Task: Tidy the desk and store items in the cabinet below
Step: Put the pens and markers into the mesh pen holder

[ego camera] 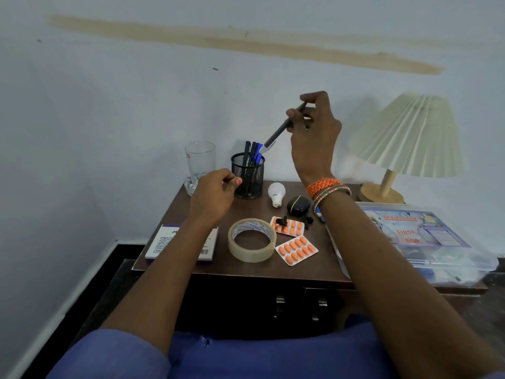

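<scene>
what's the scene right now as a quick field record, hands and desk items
right hand: grips a pen, tip angled down toward the pen holder
left hand: loosely curled beside the holder, holds nothing
holder contents: several pens
desk items: glass, bulb, tape roll, two pill strips, box, first aid box, lamp
cabinet doors: closed

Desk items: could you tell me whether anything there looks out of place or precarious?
Yes. The first aid box juts past the desk's right front edge, and two pill strips lie loose beside the tape roll, with small black earbuds scattered on them.
</scene>
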Demonstrator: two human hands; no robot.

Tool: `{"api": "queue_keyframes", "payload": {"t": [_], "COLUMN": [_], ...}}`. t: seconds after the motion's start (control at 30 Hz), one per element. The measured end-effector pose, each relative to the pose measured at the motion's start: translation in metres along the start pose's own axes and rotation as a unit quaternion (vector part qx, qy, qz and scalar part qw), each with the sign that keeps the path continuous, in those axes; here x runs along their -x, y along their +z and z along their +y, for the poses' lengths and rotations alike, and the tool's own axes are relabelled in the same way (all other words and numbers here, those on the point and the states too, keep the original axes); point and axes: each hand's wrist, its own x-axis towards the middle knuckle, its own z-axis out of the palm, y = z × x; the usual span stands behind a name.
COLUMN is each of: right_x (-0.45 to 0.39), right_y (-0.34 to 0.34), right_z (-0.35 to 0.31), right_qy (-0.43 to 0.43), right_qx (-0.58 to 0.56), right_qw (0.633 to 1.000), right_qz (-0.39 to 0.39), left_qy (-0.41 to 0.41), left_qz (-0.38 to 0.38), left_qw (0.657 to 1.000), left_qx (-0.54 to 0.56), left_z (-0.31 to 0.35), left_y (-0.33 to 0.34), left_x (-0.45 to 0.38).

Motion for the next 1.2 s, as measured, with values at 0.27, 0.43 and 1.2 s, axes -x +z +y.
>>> {"api": "queue_keyframes", "payload": {"t": [0.27, 0.43, 1.2], "right_x": [-0.023, -0.020, -0.007], "right_y": [0.050, 0.071, 0.126], "right_z": [0.022, 0.048, 0.101], "right_qy": [-0.078, -0.029, 0.083], "right_qx": [0.104, 0.128, 0.213], "right_qw": [0.987, 0.981, 0.944], "right_qz": [-0.095, -0.143, -0.237], "left_qy": [0.012, 0.027, 0.069], "left_qz": [-0.020, -0.034, -0.064], "left_qw": [1.000, 0.997, 0.988], "left_qx": [-0.016, -0.062, -0.124], "left_z": [-0.036, -0.050, -0.072], "left_y": [-0.002, -0.001, -0.013], "left_x": [-0.011, -0.015, -0.013]}}
